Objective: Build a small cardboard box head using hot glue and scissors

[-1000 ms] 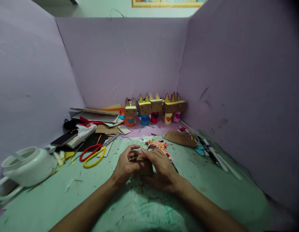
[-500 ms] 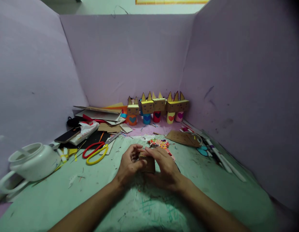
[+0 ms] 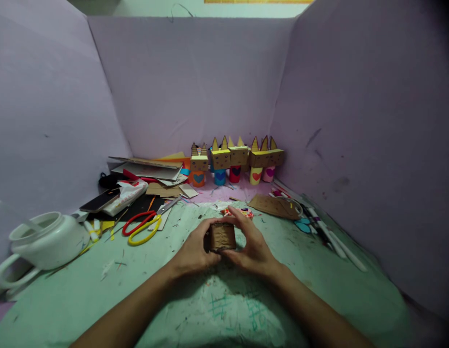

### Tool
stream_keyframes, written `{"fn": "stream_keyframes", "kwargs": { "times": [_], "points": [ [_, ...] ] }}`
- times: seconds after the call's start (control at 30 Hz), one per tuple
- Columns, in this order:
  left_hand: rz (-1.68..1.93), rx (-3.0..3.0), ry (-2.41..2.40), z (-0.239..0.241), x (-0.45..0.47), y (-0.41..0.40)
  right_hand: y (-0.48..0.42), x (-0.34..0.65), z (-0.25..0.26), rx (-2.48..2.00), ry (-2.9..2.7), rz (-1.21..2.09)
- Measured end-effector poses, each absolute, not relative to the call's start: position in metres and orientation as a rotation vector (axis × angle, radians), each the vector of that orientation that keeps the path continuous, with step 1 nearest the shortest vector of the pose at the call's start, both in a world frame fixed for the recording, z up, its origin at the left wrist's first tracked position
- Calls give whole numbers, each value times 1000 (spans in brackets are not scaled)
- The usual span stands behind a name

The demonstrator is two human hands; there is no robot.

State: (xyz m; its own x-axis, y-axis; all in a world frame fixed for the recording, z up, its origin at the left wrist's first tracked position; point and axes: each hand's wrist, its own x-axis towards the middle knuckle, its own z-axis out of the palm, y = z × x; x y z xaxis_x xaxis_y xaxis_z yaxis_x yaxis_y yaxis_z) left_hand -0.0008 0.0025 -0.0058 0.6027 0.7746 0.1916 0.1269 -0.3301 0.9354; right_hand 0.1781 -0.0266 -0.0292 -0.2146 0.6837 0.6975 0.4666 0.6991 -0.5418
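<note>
Between my hands is a small brown cardboard box [image 3: 223, 236], held just above the middle of the table. My left hand [image 3: 195, 246] grips its left side, with the thumb low and the fingers behind. On the right, my right hand [image 3: 251, 244] pinches it between the thumb below and the fingers at the top edge. A wrinkled brown face of the box is turned toward me. Just beyond my fingers lies a patterned red and yellow piece [image 3: 242, 212], partly hidden by my right hand.
Cardboard animal figures [image 3: 238, 159] on coloured tubes line the back. Left are red and yellow scissors [image 3: 146, 224], a white teapot-like pot [image 3: 50, 241] and piled cardboard [image 3: 152, 166]. A cardboard piece [image 3: 275, 207] and pens [image 3: 340, 244] lie right. Lilac panels [image 3: 191, 82] enclose three sides.
The box has turned in my hands, so a wrinkled face shows toward me. My right fingers have lifted off its top and now hold its right edges.
</note>
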Motion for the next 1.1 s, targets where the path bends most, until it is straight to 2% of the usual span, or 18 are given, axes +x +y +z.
{"fn": "stream_keyframes", "kwargs": {
  "times": [0.17,0.43,0.6,0.73,1.1],
  "points": [
    [780,1600,661,-12,0,6,-32,181,-18,-856,-1899,480],
    [970,1565,615,-12,1,2,-22,182,-23,-1002,-1437,940],
    [896,1581,579,-13,1,2,-21,175,-21,-987,-1283,1231],
    [823,1460,585,-9,-2,4,-21,174,-21,-1061,-1233,1190],
    [963,1475,802,-8,-2,6,-22,169,-27,-1193,-1341,967]
  ]
}}
